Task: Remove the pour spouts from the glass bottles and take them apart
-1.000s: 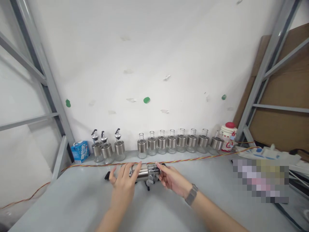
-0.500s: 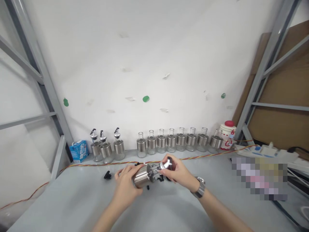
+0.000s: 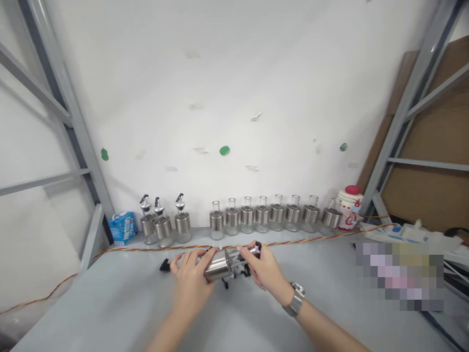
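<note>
My left hand [image 3: 192, 274] is wrapped round a glass oil bottle with a brushed steel sleeve [image 3: 217, 265], which lies tilted almost flat with its neck to the right. At that neck, my right hand [image 3: 266, 266] grips a silver pour spout [image 3: 258, 249] with a black flap. Fingers cover the joint, so how deep the spout sits in the neck is hidden. Beneath and behind the bottle, several black spout parts [image 3: 246, 270] lie on the grey table, partly covered. Another black-tipped spout [image 3: 164, 265] lies just left of my left hand.
Several spoutless bottles [image 3: 247, 215] line the wall, and three bottles with spouts [image 3: 182, 222] stand further left. A blue carton [image 3: 123, 228] is at the left end, a red-lidded white jar [image 3: 350, 208] at the right. A twisted red-yellow cable [image 3: 293, 241] crosses the table behind my hands.
My right hand has turned and moved closer to the bottle's neck, its fingers now covering more of the spout. The bottle lies a little flatter in my left hand.
</note>
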The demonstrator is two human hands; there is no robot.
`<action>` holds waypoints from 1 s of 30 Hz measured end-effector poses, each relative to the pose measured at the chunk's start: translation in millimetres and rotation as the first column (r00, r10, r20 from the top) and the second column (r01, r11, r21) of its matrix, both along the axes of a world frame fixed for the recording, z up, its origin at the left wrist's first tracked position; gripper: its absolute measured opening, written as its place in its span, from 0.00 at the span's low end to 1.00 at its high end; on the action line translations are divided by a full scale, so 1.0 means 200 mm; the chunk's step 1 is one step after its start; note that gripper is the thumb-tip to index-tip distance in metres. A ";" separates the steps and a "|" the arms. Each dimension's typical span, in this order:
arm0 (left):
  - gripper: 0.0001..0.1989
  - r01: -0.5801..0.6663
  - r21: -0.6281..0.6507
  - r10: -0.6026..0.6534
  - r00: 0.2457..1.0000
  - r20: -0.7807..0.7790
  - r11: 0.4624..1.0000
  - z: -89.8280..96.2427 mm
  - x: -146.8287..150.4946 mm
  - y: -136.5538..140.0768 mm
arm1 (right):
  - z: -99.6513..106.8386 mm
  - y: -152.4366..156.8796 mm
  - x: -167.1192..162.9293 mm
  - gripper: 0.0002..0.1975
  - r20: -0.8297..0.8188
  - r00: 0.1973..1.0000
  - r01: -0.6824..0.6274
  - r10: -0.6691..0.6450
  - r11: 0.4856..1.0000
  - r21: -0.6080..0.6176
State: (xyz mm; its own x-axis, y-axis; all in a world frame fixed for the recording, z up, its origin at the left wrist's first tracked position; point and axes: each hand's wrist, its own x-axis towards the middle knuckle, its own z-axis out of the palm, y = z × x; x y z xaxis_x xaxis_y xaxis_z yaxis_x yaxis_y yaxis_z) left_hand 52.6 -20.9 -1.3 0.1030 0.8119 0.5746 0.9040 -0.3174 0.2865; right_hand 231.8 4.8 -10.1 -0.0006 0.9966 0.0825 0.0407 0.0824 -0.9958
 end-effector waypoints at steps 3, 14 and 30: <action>0.33 0.098 -0.105 -0.091 0.994 0.068 0.990 0.01 -0.02 0.01 | 0.07 -0.04 0.04 0.14 0.088 0.995 -0.052 0.036 0.982 0.184; 0.30 0.325 -0.405 -0.257 0.943 0.213 0.855 0.09 -0.10 0.02 | 0.25 -0.10 0.18 0.15 0.650 0.731 -0.535 0.211 0.768 0.352; 0.27 0.706 -0.643 -0.085 0.690 0.719 0.298 0.20 -0.21 -0.06 | 0.26 -0.12 0.19 0.12 0.106 0.905 -0.426 0.413 0.863 0.271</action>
State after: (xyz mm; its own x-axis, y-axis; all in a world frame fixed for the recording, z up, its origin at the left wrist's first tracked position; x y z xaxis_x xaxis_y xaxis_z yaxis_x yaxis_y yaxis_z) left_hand 9.9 -33.5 38.6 0.5526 0.7793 -0.2955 0.3544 0.1013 0.9296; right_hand 269.5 -18.2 42.5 -0.4230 0.8363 0.3488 -0.0187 0.3768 -0.9261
